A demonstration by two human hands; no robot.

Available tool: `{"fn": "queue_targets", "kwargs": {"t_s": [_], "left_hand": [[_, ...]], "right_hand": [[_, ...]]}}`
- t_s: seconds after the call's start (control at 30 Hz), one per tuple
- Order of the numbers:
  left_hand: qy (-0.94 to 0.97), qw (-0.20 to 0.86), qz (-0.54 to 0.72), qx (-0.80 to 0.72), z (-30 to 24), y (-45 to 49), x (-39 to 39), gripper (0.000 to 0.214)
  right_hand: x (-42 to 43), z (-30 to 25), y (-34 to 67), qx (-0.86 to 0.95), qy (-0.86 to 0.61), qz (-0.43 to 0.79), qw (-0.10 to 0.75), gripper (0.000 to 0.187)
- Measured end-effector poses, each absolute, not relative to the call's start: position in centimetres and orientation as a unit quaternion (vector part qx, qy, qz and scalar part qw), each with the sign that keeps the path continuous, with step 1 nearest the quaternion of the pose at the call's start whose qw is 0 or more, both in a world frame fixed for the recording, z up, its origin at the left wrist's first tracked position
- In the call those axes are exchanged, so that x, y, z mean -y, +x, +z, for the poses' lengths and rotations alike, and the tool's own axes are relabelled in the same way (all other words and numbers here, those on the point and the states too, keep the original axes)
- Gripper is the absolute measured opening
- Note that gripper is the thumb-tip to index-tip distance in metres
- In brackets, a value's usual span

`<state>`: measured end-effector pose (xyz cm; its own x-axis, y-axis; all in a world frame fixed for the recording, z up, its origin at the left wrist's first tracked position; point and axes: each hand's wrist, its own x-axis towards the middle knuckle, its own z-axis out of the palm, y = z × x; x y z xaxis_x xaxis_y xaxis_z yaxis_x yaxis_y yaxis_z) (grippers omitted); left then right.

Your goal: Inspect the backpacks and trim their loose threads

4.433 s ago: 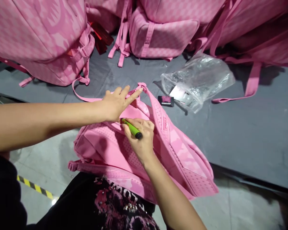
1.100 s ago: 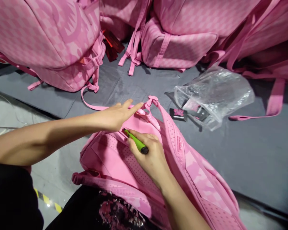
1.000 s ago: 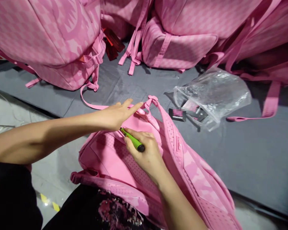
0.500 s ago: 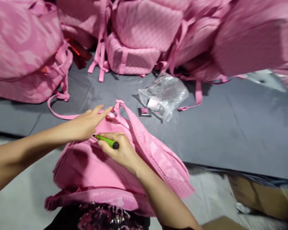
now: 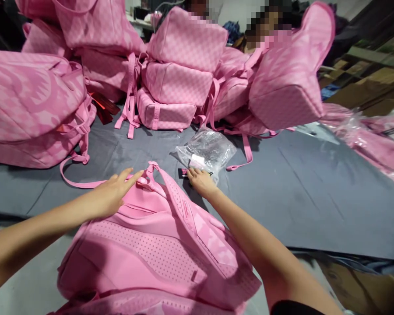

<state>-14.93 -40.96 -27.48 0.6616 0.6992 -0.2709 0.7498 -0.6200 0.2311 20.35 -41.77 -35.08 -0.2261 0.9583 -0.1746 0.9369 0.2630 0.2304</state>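
A pink backpack lies in front of me, its dotted back panel and shoulder straps facing up. My left hand rests on its upper edge by the top handle, fingers stretched out and apart. Beyond the backpack, my right hand reaches down to the grey table, its fingers bent together beside a clear plastic bag. A small black-and-pink piece lies at its fingertips. A dark tip shows beside the hand; what the fingers hold is hidden. A white item lies at the plastic bag's near edge.
Stacked pink backpacks line the far side of the grey table. More backpacks stand at the left. Plastic-wrapped pink goods lie at the right. A loose strap curves across the table. People are partly visible behind the stacks.
My right hand has moved from the backpack's opening, where it held a green tool with a black end, forward to the small items. My left hand stays on the backpack. The view has tilted up.
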Motion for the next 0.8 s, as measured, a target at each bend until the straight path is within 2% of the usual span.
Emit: {"fn": "queue_targets", "kwargs": {"t_s": [0.07, 0.3, 0.57, 0.73, 0.8], "left_hand": [[0.897, 0.165, -0.078, -0.403, -27.5, -15.0, 41.0, 0.099], [0.895, 0.167, -0.093, -0.403, -27.7, -15.0, 40.8, 0.097], [0.895, 0.171, -0.095, -0.400, -27.3, -14.8, 41.0, 0.095], [0.883, 0.206, -0.088, -0.411, -27.2, -15.0, 40.6, 0.099], [0.881, 0.223, -0.049, -0.414, -26.5, -14.8, 40.9, 0.095]], "right_hand": [[41.7, -35.6, 20.4, -0.775, 0.613, 0.045, 0.147, 0.036], [41.7, -34.8, 22.9, -0.710, 0.681, 0.079, 0.158, 0.043], [42.0, -35.3, 23.3, -0.718, 0.669, 0.035, 0.188, 0.029], [43.4, -32.2, 22.0, -0.677, 0.717, 0.084, 0.140, 0.035], [44.8, -30.2, 20.7, -0.684, 0.716, 0.124, 0.068, 0.041]]}}
